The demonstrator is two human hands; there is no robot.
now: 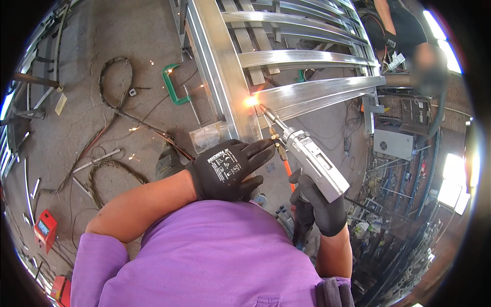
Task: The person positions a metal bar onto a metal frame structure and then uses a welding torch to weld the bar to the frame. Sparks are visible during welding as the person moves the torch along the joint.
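My right hand (pixel 323 209), in a black glove, is wrapped round the handle of a silver handheld welding gun (pixel 318 162). Its copper-coloured nozzle (pixel 265 110) points at a metal frame (pixel 233 84), where a bright glow and sparks show at the joint between a wide upright and a crossbar (pixel 312 92). A brass fitting (pixel 277 143) with an orange hose (pixel 289 176) sits beside the gun's barrel. My left hand (pixel 227 171), also gloved in black, stretches its fingers toward that fitting; the fingertips reach it, though firm contact is hard to make out. Its thumb stands apart.
A green C-clamp (pixel 175 86) hangs at the frame's left side. Cables (pixel 120 110) lie looped on the concrete floor, near a red machine (pixel 46 230) at left. Another person (pixel 404 30) is at the far right, beyond the frame. Shelving with clutter (pixel 388 179) lines the right.
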